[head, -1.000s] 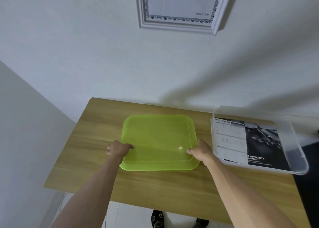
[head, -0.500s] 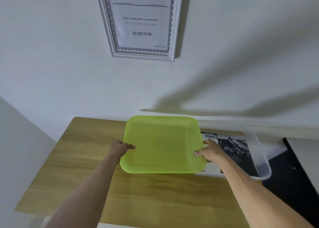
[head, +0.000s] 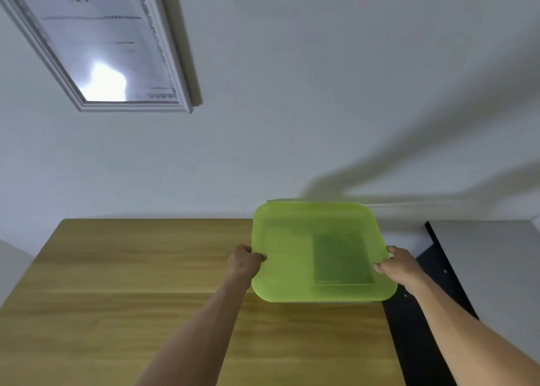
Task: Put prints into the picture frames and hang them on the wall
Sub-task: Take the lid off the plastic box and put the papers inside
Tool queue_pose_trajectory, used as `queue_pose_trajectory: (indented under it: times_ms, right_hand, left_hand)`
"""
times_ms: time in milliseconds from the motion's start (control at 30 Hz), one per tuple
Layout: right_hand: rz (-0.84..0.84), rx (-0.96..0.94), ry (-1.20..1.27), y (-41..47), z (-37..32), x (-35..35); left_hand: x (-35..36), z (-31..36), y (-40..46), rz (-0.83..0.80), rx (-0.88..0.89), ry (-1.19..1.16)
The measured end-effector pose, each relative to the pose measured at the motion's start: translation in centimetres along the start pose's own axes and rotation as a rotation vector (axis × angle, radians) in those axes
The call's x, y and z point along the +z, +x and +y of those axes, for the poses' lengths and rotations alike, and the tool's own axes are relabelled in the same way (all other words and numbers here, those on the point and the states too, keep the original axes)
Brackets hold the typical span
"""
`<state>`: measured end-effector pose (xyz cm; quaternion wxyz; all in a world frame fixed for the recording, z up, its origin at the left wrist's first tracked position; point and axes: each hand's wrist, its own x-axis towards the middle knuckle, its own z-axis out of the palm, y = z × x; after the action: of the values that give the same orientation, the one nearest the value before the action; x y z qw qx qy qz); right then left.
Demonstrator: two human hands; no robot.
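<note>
A translucent lime-green lid [head: 292,257] is held flat at the right end of the wooden table [head: 131,283]. My left hand [head: 244,261] grips its left edge and my right hand [head: 399,264] grips its right edge. Through the green plastic a dark rectangular print [head: 343,258] shows dimly underneath. The clear box that holds the prints is hidden under the lid. A white ornate picture frame [head: 96,43] with an A4 sample sheet hangs on the wall at the upper left, with glare on its glass.
A black surface [head: 418,324] and a grey-white top [head: 491,263] lie right of the table. The white wall [head: 321,108] rises directly behind the table, with arm shadows across it.
Both hands have carried the green lid from the table's middle to the right, over the clear box of prints. The camera has turned right, so the frame now sits at the upper left.
</note>
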<state>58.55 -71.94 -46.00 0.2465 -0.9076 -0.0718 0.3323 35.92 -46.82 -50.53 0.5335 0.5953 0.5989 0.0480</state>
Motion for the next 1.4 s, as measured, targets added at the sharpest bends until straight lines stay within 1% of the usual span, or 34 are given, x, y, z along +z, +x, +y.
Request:
queue_pose_trajectory:
  times_ms: [133,267,367,433,567,733,767,833,900,967,1033,1100,1300,1367,1400]
  right_hand:
    - [-0.025,-0.013,-0.017,0.9,0.7,-0.2]
    - [-0.040,-0.005,-0.047,1.9,1.6,-0.1]
    - [-0.047,-0.016,-0.083,2.3,1.6,0.0]
    - [-0.081,-0.026,-0.115,2.5,1.6,-0.1]
    - [-0.166,-0.035,-0.179,5.5,3.5,0.2]
    - [-0.235,-0.029,-0.411,3.4,1.0,-0.3]
    - [-0.228,-0.037,-0.467,3.3,0.5,-0.2]
    - [-0.141,-0.100,-0.533,3.5,-0.2,0.2]
    - [-0.037,-0.225,-0.571,4.1,-0.8,0.9]
    - [-0.016,-0.346,-0.622,5.1,-1.0,2.0]
    - [-0.031,-0.425,-0.651,5.8,-0.7,3.2]
    - [-0.017,-0.464,-0.636,6.5,0.0,4.3]
    - [0.211,-0.514,-0.584,7.8,2.4,6.7]
    - [0.249,-0.522,-0.599,8.4,2.5,7.0]
    - [0.245,-0.517,-0.595,8.4,2.5,7.1]
  left_hand:
    - [1.4,0.8,-0.7,0.084,-0.004,0.067]
    - [1.9,1.2,-0.6,0.100,-0.001,0.138]
    - [2.2,1.1,-0.5,0.128,0.018,0.253]
    - [2.5,1.2,-0.6,0.148,0.038,0.318]
    - [2.2,1.7,-0.8,0.145,0.048,0.440]
    - [1.4,2.7,-0.5,0.079,0.030,0.546]
    - [1.5,2.9,-0.4,0.084,0.061,0.589]
    - [2.1,3.2,-0.2,0.105,0.190,0.679]
    - [3.1,3.3,0.0,0.099,0.340,0.743]
    - [4.3,2.8,0.4,0.060,0.430,0.819]
    - [5.3,1.6,1.2,0.018,0.477,0.887]
    - [6.0,0.3,1.8,0.006,0.496,0.899]
    - [7.4,-2.0,2.7,0.167,0.603,0.925]
    - [7.7,-2.0,3.0,0.196,0.612,0.942]
    - [7.7,-1.9,2.9,0.181,0.610,0.948]
